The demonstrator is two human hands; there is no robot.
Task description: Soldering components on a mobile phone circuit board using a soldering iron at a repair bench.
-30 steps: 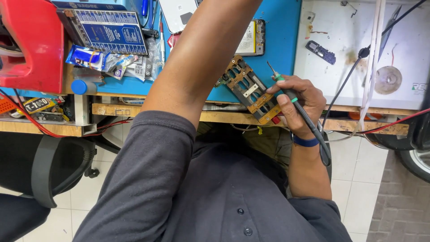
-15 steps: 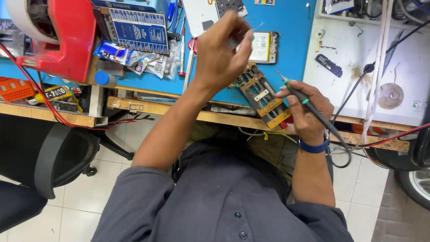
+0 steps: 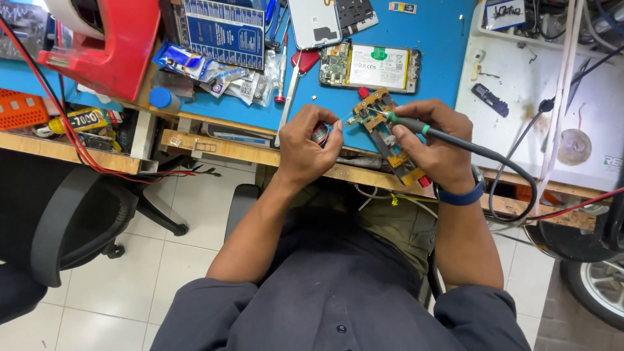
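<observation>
The right hand (image 3: 437, 140) grips a soldering iron (image 3: 416, 125) over the clamp (image 3: 383, 127); the left hand's (image 3: 311, 144) fingers pinch a small spool (image 3: 320, 134). An opened phone (image 3: 370, 67) lies above.

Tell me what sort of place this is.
Most likely a phone repair bench. An opened phone with its battery exposed lies on the blue mat, the right hand holds a soldering iron to a small board in a holder, and the left hand pinches a small reel.
</observation>
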